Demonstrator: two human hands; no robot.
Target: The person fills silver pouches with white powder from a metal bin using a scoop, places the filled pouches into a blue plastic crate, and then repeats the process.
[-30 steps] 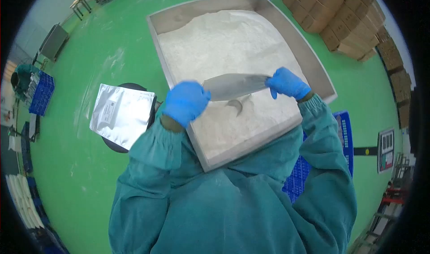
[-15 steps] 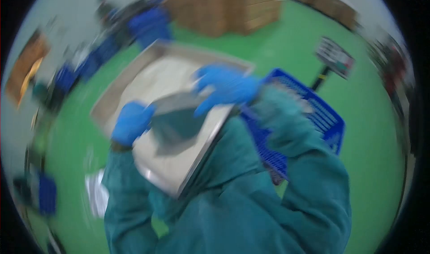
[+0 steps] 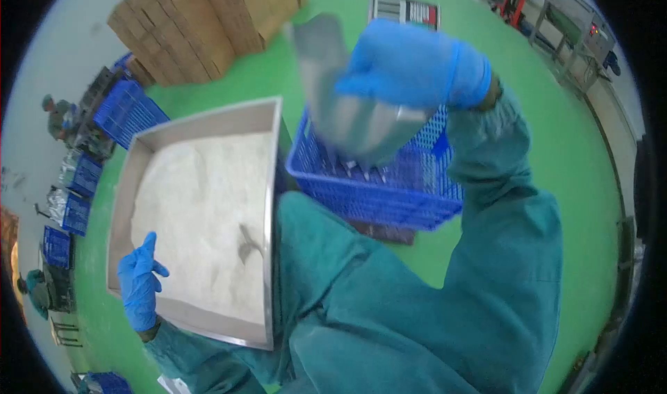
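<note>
A metal tray [image 3: 272, 137] of white powder stands to the left, with a small metal scoop [image 3: 247, 246] lying on the powder near its right wall. My left hand [image 3: 141, 281], in a blue glove, is at the tray's lower left edge, fingers apart and holding nothing. My gloved right hand [image 3: 417, 64] is raised above a blue crate [image 3: 375, 199], its fingers closed on a grey-green pouch [image 3: 333, 109] that is blurred by motion. Inside the crate, partly hidden by the pouch, are several more pouches.
Stacked cardboard boxes [image 3: 187, 29] stand at the upper left. Blue crates [image 3: 128, 112] line the left side, where two people are seen. A scale display [image 3: 405, 10] is behind the crate. A metal frame [image 3: 566, 26] stands at the upper right.
The pouch has moved from above the tray, between both hands, to above the blue crate in my right hand. My left hand has let go. The view has turned.
</note>
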